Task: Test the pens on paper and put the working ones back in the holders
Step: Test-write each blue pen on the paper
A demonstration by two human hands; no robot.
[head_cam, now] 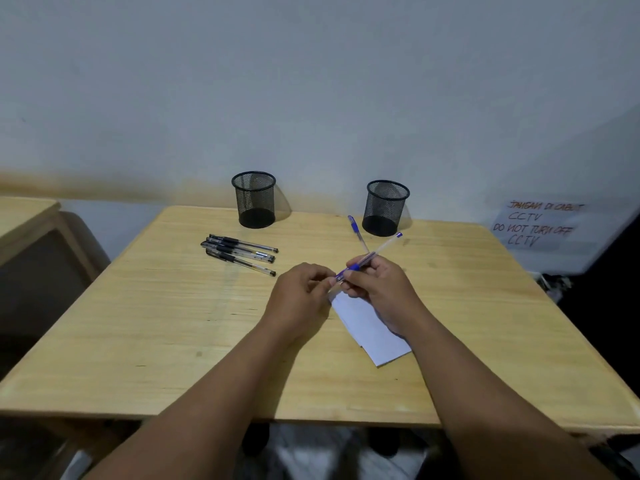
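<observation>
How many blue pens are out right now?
2. One blue pen is gripped in the right hand, its tip at the left hand; the other lies on the table beside the right holder.

Open tabletop (145,327) left, front; black pens (239,252) block left holder (254,199); right holder (386,207) approach open.

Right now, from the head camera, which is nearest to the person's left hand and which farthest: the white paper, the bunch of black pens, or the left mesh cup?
1. White paper, just right of the left hand.
2. Black pens, lying behind it to the left.
3. Left mesh cup, at the table's back edge.
</observation>
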